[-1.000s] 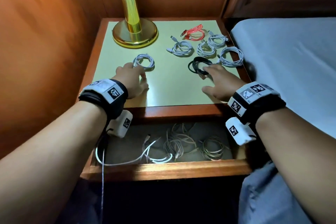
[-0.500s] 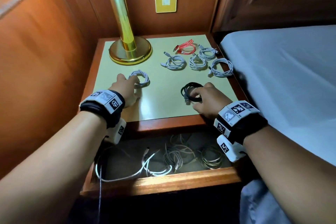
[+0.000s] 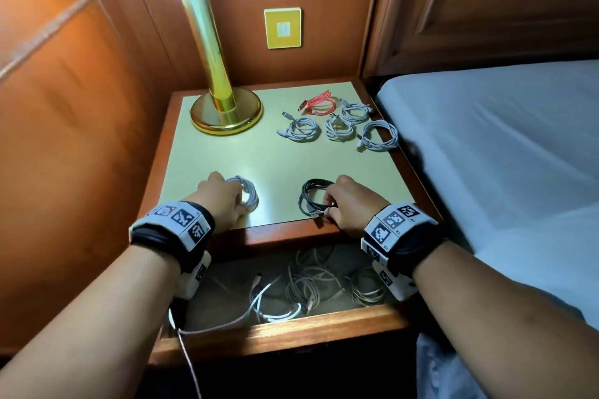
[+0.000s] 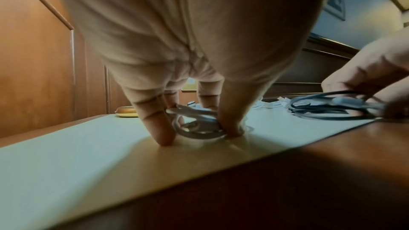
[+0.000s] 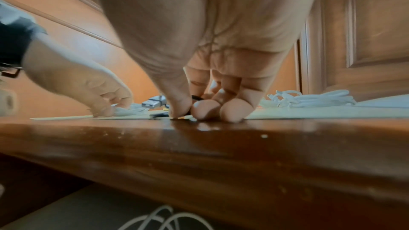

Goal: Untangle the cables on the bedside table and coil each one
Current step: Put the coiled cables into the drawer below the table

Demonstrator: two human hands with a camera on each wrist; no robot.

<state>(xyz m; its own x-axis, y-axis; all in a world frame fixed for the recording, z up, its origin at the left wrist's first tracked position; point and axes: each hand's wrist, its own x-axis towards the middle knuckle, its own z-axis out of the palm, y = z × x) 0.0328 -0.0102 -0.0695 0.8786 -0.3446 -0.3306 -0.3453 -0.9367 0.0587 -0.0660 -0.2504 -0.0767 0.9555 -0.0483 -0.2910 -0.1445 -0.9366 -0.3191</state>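
Note:
Near the front of the bedside table point(image 3: 210, 152) lie two coils. My left hand point(image 3: 230, 198) grips the white cable coil point(image 3: 250, 195), fingers on one side and thumb on the other, as the left wrist view shows around the white cable coil point(image 4: 197, 125). My right hand point(image 3: 330, 208) pinches the black cable coil point(image 3: 310, 196) by its near side at the table's front edge; thumb and fingertips point(image 5: 205, 109) meet on it. Several white coiled cables point(image 3: 338, 128) and a red cable point(image 3: 319, 102) lie at the back right.
A brass lamp base point(image 3: 227, 110) stands at the back left. Below the tabletop an open drawer point(image 3: 285, 330) holds several loose and coiled cables. A bed point(image 3: 502, 155) borders the table on the right, and wood panelling encloses the left and back.
Both hands have slid their coils toward the table's front edge and closed their fingers on them. The head view has tilted up.

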